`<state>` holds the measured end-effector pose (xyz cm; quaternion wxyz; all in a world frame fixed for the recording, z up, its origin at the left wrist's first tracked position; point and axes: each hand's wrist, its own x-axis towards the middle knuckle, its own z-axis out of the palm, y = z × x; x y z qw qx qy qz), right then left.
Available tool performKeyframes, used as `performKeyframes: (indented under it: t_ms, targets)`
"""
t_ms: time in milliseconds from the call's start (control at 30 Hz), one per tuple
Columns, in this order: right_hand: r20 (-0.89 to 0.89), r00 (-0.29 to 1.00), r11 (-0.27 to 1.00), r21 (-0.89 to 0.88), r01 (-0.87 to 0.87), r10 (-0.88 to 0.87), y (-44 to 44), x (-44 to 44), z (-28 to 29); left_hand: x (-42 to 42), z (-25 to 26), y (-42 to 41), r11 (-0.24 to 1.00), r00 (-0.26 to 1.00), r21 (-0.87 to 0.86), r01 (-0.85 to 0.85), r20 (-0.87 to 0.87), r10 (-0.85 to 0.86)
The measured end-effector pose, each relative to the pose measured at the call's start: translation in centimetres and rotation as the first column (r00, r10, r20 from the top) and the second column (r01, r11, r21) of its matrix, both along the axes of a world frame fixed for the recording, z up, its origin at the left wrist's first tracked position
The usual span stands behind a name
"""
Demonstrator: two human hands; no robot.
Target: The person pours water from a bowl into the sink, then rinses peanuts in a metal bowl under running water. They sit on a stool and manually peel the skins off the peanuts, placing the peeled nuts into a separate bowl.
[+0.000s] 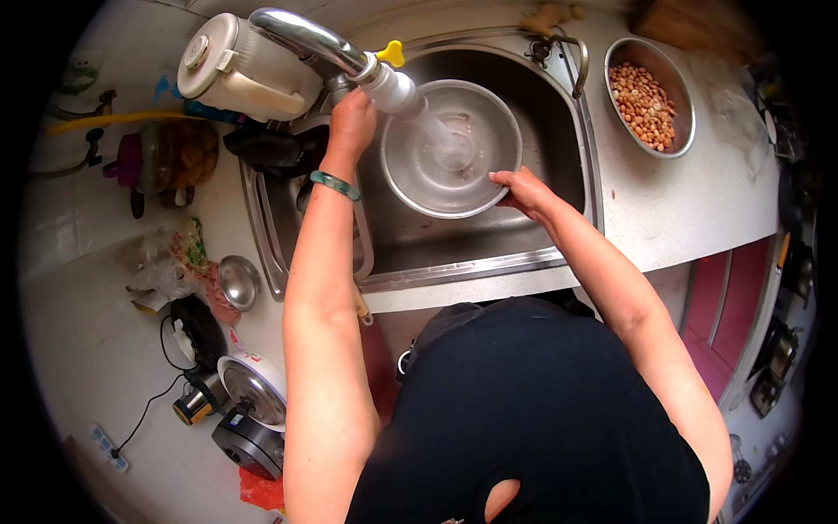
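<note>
Water runs from the chrome faucet [314, 40] through its white nozzle [395, 93] into a round metal basin [406, 180], which is over the large bowl of the stainless steel sink [471, 262]. My right hand [526, 191] grips the basin's lower right rim, thumb on top. My left hand [353, 121], with a green bangle at the wrist, is at the faucet's base beside the nozzle; its fingers are partly hidden, so their hold is unclear. On the counter to the right stands an oval-looking metal bowl [684, 124] of shelled reddish nuts [641, 105].
A cream lidded jug [262, 72] stands behind the left sink bowl. A small curved tap [581, 62] rises at the sink's back right corner. On the left counter are a small metal bowl [239, 283], a lidded pot [252, 393] and a corded power strip [110, 448].
</note>
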<state>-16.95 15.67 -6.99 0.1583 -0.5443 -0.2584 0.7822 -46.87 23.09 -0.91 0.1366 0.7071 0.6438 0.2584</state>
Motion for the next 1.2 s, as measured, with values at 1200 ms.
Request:
performKeyframes:
  t_ms: [1200]
  targets:
    - [0.257, 0.927, 0.952, -0.212, -0.220, 0.272, 0.5, 4.1, 1.0, -1.1, -2.8, 4.1, 0.981, 0.984, -0.123, -0.153, 0.073, 0.163]
